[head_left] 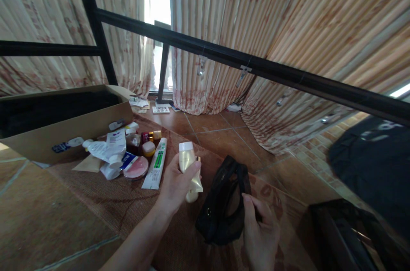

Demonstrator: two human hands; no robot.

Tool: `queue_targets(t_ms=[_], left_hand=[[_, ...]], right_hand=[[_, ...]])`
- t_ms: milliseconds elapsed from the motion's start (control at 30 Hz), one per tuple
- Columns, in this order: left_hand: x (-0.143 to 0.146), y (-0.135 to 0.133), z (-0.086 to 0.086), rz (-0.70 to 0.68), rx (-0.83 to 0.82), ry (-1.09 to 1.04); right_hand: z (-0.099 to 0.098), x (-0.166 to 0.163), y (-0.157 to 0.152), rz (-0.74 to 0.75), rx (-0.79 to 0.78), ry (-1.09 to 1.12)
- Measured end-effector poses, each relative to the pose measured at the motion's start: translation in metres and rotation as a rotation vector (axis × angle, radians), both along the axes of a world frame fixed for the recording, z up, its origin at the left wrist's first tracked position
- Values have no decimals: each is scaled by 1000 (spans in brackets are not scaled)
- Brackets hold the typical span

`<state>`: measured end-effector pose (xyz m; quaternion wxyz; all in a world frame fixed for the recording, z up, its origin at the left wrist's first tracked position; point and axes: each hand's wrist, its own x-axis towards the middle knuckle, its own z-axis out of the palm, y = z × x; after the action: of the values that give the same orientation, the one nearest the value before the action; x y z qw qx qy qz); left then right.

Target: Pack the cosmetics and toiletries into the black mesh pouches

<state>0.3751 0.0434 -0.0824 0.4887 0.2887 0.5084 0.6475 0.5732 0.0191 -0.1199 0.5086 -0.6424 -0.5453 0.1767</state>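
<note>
My left hand (176,181) is closed round a pale gold squeeze tube (187,160) with a white cap pointing up. A small cream-coloured rounded thing (191,196) shows under that hand; I cannot tell whether it is held too. With thumb and fingers, my right hand (261,228) pinches the rim of a black mesh pouch (221,207), whose top gapes open. Left of my left hand lies a white and green tube (156,164). Beyond it is a pile with a round pink compact (136,168), white tubes (115,145) and a small gold-capped bottle (150,136).
A cardboard box (80,123) with dark contents stands at the left. Everything lies on a brown mat (124,209) over floor tiles. A black metal bar (205,46) crosses before the curtains (218,1). Dark bags (371,168) sit at the right.
</note>
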Motion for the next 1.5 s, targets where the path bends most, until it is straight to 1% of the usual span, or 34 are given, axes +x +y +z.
queue_targets(t_ms=[133, 333, 533, 667, 1100, 1233, 1500], left_hand=[[0, 0, 0, 4, -7, 23], [0, 0, -1, 6, -11, 43], [1, 2, -6, 24, -13, 35], [1, 2, -7, 25, -13, 25], [2, -1, 3, 5, -56, -104], [2, 0, 3, 17, -61, -83], [3, -1, 3, 37, -99, -43]], right_hand=[[1, 0, -1, 3, -12, -9], [1, -1, 1, 13, 44, -4], [0, -1, 1, -9, 23, -18], [1, -2, 1, 7, 26, -18], [-2, 0, 2, 8, 26, -3], [-1, 0, 1, -9, 40, -30], [-3, 1, 1, -1, -2, -8]])
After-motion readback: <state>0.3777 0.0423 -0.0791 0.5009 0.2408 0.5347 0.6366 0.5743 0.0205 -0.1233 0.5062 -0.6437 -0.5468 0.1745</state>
